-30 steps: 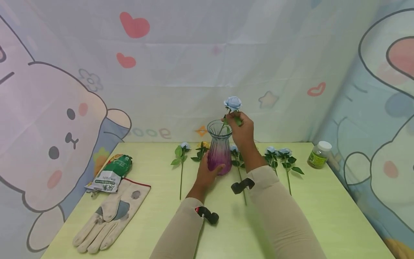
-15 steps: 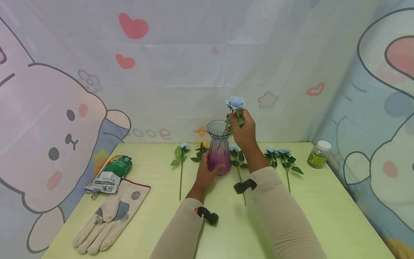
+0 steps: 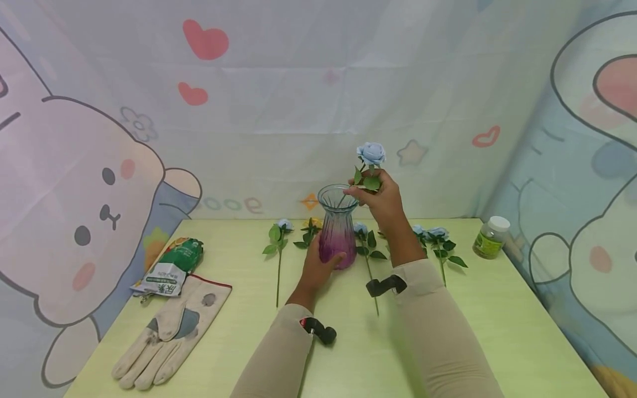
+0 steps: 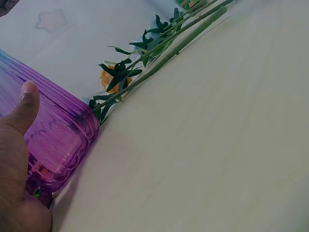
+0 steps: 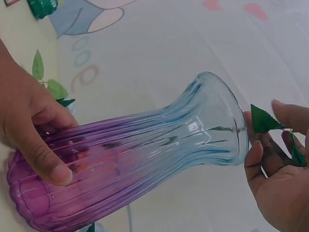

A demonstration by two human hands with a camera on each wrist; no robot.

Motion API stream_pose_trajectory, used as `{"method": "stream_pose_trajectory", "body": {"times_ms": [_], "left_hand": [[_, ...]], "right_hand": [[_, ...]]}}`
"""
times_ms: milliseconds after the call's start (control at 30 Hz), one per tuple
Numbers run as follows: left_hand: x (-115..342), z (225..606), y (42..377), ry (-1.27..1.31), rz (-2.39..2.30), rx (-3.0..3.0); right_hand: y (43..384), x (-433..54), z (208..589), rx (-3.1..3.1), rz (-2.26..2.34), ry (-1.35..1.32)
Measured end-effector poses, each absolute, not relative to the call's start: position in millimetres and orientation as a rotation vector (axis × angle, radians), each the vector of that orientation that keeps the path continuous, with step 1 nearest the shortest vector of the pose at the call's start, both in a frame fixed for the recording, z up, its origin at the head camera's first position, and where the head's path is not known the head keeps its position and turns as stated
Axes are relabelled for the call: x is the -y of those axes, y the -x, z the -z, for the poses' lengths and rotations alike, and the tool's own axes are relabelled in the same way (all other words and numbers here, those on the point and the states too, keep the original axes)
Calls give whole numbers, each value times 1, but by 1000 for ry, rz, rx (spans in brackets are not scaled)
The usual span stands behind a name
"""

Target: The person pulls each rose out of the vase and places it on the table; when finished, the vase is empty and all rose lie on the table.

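My left hand [image 3: 317, 266] grips a ribbed glass vase [image 3: 338, 235] low down, with the thumb across its purple part. The vase fades to clear blue at the flared mouth and stands upright on the table. Just right of the rim, my right hand [image 3: 382, 200] pinches an artificial blue rose [image 3: 371, 153] by its stem, among the leaves. The bloom is above the fingers, and the stem slants down-left into the vase mouth. In the right wrist view, a rose leaf [image 5: 263, 119] shows beside the fingers at the rim; the bloom is out of that view.
More blue roses [image 3: 438, 233] and a yellow rose [image 3: 312, 223] lie along the table's back, stems toward me. A white-lidded jar [image 3: 490, 237] stands at back right. On the left, a green-and-white packet [image 3: 171, 266] touches a work glove [image 3: 174, 334]. A printed curtain backs the table.
My right hand has shifted right, taking the rose with it; the bloom is slightly higher. The hand has turned, so more leaves show. My left hand and the vase have stayed put.
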State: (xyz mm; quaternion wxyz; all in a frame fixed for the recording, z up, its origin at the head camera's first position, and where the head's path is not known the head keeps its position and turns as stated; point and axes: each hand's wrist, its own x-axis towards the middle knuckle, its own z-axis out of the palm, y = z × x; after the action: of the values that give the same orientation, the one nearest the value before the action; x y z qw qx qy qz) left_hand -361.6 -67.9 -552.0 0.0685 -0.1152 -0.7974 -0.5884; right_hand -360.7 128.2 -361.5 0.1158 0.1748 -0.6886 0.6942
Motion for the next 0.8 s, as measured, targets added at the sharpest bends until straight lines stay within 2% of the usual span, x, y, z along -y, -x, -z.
{"method": "stream_pose_trajectory", "body": {"times_ms": [800], "left_hand": [[67, 551, 360, 316, 1788, 2407]], "right_hand": [[355, -131, 360, 1512, -2731, -654]]}}
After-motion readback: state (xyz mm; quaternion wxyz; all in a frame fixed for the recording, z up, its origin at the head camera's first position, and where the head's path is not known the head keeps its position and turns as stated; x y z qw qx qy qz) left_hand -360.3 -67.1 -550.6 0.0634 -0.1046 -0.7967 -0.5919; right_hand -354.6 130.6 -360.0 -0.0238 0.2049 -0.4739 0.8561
